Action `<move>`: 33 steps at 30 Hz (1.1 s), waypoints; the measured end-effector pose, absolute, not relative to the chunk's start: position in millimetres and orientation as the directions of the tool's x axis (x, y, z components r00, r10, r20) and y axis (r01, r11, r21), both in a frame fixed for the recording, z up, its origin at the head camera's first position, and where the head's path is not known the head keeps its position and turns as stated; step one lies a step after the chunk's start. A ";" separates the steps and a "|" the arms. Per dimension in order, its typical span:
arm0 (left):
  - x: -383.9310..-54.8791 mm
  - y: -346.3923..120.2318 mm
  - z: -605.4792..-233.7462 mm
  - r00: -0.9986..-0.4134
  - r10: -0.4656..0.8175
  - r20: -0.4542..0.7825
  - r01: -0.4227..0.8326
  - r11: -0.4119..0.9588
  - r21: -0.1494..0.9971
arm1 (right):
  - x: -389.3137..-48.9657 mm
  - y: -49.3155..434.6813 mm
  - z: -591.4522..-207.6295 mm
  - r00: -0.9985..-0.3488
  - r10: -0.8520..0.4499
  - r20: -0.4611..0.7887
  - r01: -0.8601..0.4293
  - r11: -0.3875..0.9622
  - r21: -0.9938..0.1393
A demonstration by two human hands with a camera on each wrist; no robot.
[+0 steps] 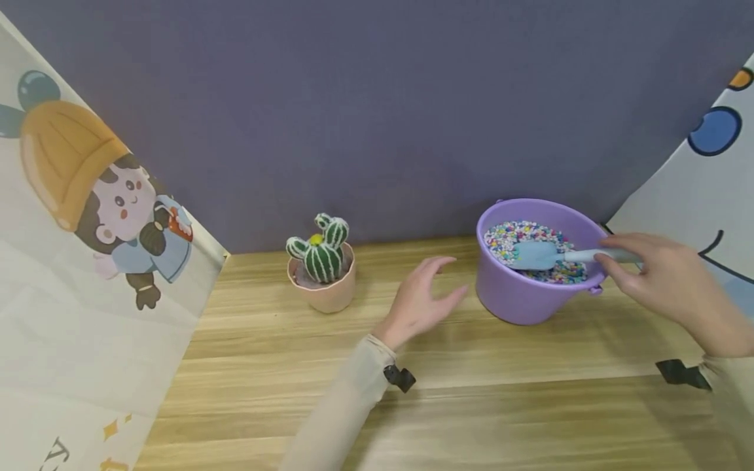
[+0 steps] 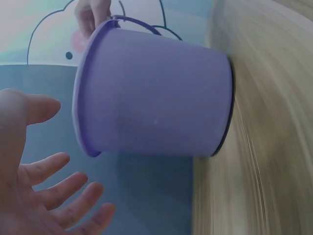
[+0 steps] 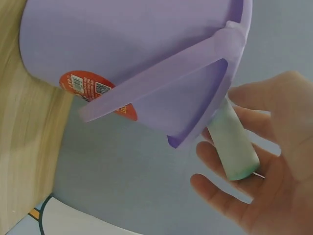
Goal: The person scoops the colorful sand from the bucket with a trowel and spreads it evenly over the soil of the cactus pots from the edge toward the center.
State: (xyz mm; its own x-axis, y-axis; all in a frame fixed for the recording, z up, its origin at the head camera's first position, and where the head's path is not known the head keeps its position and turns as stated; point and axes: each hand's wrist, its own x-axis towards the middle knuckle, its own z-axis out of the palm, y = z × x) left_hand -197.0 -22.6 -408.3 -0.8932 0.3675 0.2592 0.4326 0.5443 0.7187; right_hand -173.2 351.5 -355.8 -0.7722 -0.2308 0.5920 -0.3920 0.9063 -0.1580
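Observation:
A purple bucket point(image 1: 518, 304) stands on the wooden table, holding many small multicoloured pellets point(image 1: 512, 232). A light blue toy shovel point(image 1: 538, 255) lies across the pellets, its pale handle reaching over the right rim. My right hand point(image 1: 677, 281) holds that handle between thumb and fingers; in the right wrist view the handle's end point(image 3: 234, 156) lies against the fingers. To the left of the bucket, my left hand point(image 1: 418, 301) hovers apart from it with fingers spread and nothing held. The left wrist view shows the bucket's side point(image 2: 156, 98) beyond those fingers.
A knitted cactus point(image 1: 323, 261) in a pink pot point(image 1: 332, 297) stands left of my left hand. A grey-blue wall point(image 1: 377, 118) rises behind the table point(image 1: 265, 392). Printed panels flank both sides. The bucket's handle point(image 3: 161, 78) hangs down its right side.

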 end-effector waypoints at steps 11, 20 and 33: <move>-210.1 11.9 -406.6 -0.891 0.408 0.196 0.422 0.591 0.687 | -181.7 352.6 -348.6 -0.850 -0.239 0.468 -0.337 0.931 -0.136; -215.4 28.1 -407.4 -0.899 0.374 0.228 0.417 0.570 0.708 | -185.7 352.5 -345.7 -0.895 -0.194 0.402 -0.288 0.939 -0.188; -223.2 47.4 -395.5 -0.897 0.341 0.282 0.433 0.550 0.714 | -185.8 350.3 -348.5 -0.898 -0.168 0.407 -0.276 0.935 -0.222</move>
State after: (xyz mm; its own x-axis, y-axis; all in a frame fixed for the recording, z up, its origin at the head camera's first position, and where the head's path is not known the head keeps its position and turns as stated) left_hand -223.2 47.4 -395.5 -0.8968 0.3410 0.2818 0.4335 0.5502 0.7137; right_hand -185.8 350.3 -348.5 -0.8977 -0.1682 0.4072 -0.2758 0.9353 -0.2217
